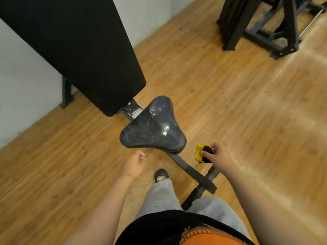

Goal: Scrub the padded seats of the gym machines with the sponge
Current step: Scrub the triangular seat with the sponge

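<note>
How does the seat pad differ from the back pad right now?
The seat pad is small, saddle-shaped and flecked with white specks; the back pad is long, straight-edged and mostly plain. The seat pad looks glossy, the back pad matte. Both are dark padding on one bench.

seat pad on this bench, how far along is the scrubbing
Begun, not finished. The seat pad carries white specks, likely suds or residue, so it looks worked on but not clean. In hand: the right hand grips the sponge beside the seat, off its surface; the left hand holds nothing. Left: finishing this seat, then the long back pad, which looks matte and dry.
</note>
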Tool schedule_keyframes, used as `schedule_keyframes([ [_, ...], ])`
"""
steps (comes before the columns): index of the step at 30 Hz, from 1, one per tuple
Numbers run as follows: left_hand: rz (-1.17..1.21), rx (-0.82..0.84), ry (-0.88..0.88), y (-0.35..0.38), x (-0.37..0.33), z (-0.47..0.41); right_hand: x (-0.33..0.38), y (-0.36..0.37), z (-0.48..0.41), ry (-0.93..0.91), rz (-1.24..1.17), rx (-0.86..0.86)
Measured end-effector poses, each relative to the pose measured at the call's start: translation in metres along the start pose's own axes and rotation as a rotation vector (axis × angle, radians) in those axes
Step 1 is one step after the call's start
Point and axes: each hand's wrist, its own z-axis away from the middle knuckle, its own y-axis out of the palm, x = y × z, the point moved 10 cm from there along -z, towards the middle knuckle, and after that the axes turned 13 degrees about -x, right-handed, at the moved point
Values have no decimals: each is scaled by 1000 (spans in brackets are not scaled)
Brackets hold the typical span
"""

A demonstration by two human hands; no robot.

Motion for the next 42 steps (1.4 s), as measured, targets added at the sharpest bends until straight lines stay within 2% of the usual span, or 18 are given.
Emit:
schedule_keyframes([
  [5,-3,-115,-49,-35,-29,-51,52,-13,-53,-97,-36,61],
  [10,11,-231,-158,-39,-44,-47,81,-10,-92,-206,-32,204],
  [13,72,-284,-236,-12,-51,-16,86,-1,-104,-283,16,345],
  [16,35,-272,-343,26,-72,20,75,5,-112,-356,103,457],
  [18,51,-261,-386,52,-88,34,62,6,-116,-379,128,486],
  [23,37,-291,-359,97,-119,42,22,19,-124,-335,100,512],
  [27,74,-475,-397,108,-123,26,-1,33,-138,-250,-67,429],
  [32,245,-882,-646,112,-87,0,-9,75,-144,-222,-363,411],
  [35,240,-969,-598,126,-74,-33,-9,100,-148,-265,-463,386],
  [40,136,-1160,-483,142,-68,-47,3,120,-160,-419,-455,343],
  [42,123,-1164,-470,145,-64,-50,19,127,-170,-486,-440,345],
])
